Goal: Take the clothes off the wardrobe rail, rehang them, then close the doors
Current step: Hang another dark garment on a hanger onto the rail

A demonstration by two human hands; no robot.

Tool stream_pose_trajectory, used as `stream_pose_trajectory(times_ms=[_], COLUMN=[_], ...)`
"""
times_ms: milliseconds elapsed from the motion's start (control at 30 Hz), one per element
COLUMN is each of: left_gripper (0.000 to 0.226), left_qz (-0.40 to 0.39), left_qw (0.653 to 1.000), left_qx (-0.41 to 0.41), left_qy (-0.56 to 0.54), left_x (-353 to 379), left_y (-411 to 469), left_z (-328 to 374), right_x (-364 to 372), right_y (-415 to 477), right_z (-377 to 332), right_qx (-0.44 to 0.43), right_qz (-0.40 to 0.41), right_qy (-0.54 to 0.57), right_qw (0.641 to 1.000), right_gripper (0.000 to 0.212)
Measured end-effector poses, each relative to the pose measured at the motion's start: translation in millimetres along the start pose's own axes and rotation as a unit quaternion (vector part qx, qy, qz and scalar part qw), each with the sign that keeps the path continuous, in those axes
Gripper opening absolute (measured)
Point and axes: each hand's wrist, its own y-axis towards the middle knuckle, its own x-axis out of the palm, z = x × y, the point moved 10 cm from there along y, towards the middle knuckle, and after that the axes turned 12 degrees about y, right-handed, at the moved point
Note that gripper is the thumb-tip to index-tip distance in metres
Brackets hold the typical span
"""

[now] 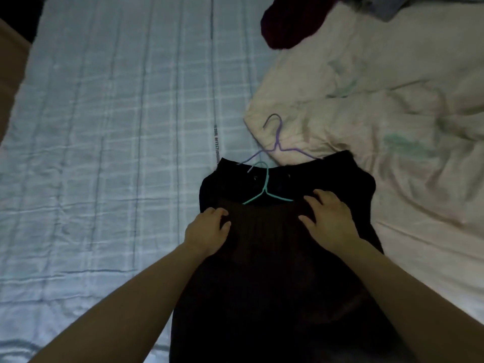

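Observation:
A dark ribbed garment lies flat on the bed, on top of another black garment. A teal wire hanger pokes out of the ribbed garment's top edge, its hook pointing away from me. A purple wire hanger sticks out of the black garment behind it. My left hand grips the ribbed fabric at its upper left, fingers curled into it. My right hand rests on the upper right of the garment, fingers spread and bent on the fabric beside the teal hanger's arm.
A pale blue checked sheet covers the left of the bed. A crumpled cream duvet fills the right. A dark red garment and a bluish one lie at the far edge. The wardrobe is out of view.

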Motion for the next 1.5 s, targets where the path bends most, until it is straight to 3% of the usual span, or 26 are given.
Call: stream_pose_trajectory(times_ms=[200,333,400,500,600,800,1000,1167,1400,1500], left_gripper=[0.049,0.070,0.072,0.058,0.037,0.030,0.024,0.017,0.022,0.020], left_qz=[0.059,-0.027,-0.022,0.029,0.048,0.028,0.096,0.209,0.273,0.302], left_qw=[0.998,0.995,0.994,0.995,0.996,0.991,0.987,0.967,0.937,0.906], left_qx=[-0.016,-0.099,-0.105,-0.085,-0.064,-0.048,-0.027,-0.061,-0.131,-0.204], left_qy=[0.012,0.009,0.021,0.033,-0.028,-0.121,-0.127,-0.134,-0.173,-0.215], left_x=[15,46,51,41,35,17,-36,-69,-44,-21], left_y=[41,46,44,46,46,19,-61,-170,-342,-422], left_z=[4,-19,-24,-23,-25,-34,-52,-93,-205,-272], right_x=[9,-2,-1,1,5,-1,-33,-44,-8,28], right_y=[27,19,16,15,16,0,-40,-97,-192,-230], right_z=[27,43,50,51,45,14,-51,-115,-252,-335], right_qx=[0.013,0.041,0.045,0.017,0.003,-0.033,-0.093,-0.121,-0.209,-0.271], right_qz=[0.059,0.113,0.095,0.081,0.046,-0.025,0.002,0.016,-0.021,-0.065], right_qy=[-0.053,0.027,0.068,0.060,0.075,0.163,0.193,0.202,0.181,0.173], right_qw=[0.997,0.992,0.992,0.995,0.996,0.986,0.977,0.972,0.961,0.945], right_gripper=[0.058,0.067,0.065,0.051,0.037,0.022,0.022,0.021,0.019,0.014])
